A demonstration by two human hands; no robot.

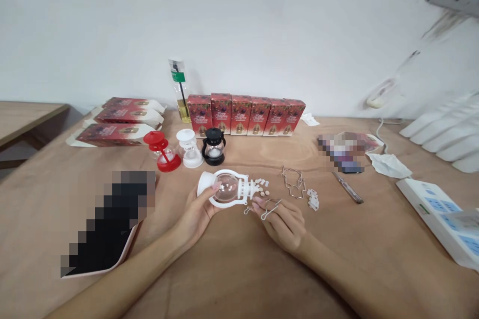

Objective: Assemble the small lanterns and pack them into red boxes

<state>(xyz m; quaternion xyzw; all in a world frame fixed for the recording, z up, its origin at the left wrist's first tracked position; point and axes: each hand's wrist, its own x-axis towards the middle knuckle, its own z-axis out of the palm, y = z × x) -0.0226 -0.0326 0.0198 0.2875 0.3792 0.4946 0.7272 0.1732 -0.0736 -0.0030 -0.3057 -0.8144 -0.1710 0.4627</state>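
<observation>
My left hand (200,212) is closed around a small white lantern (229,203) with a clear globe, tipped on its side so its narrow end faces right. Between the fingers of my right hand (282,222) is a thin bent wire handle (271,211), close to that narrow end. Several small pale plastic pieces (262,190) lie just behind it. Farther right are more bent wire handles (295,182) and a few clear plastic bits (313,200). Red (164,152), white (190,149) and black (214,147) lanterns stand upright behind my left hand.
Red printed boxes (241,115) stand in a row by the wall, beside a bottle (182,94). Flattened boxes (116,127) lie left, above a blurred dark device (108,232). A utility knife (348,188), tissue (389,164) and power strip (441,219) are on the right.
</observation>
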